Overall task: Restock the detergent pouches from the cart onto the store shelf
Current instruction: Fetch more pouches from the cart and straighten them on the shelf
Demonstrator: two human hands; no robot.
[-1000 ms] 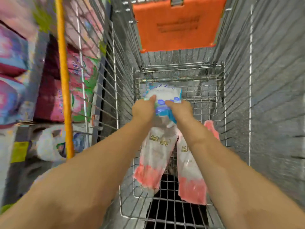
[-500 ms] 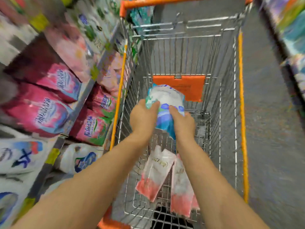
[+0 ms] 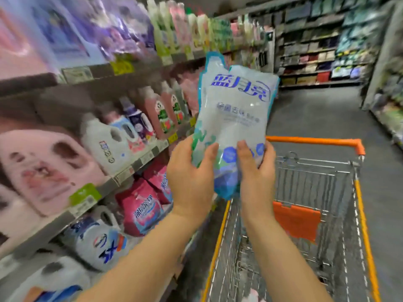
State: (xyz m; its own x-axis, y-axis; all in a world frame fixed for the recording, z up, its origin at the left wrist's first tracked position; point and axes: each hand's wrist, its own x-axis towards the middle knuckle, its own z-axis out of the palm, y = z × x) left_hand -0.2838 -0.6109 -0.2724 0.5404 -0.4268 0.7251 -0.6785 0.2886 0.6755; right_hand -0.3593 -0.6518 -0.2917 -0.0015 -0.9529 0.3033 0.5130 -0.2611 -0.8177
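One pale blue detergent pouch (image 3: 235,118) is held upright in the air, above the left side of the orange-rimmed cart (image 3: 314,141) and just right of the store shelf (image 3: 104,186). Its lower half is gripped by the left hand (image 3: 192,177) and the right hand (image 3: 258,177), thumbs pressed on the front, fingers (image 3: 270,154) curled behind. Bottles (image 3: 102,140) and pink pouches (image 3: 141,205) are stocked on the shelf

Shelves (image 3: 122,177) at left packed with bottles (image 3: 102,142) and pink pouches (image 3: 141,208), open-topped cart (image 3: 314,141) at right, aisle floor (image 3: 316,114) open ahead
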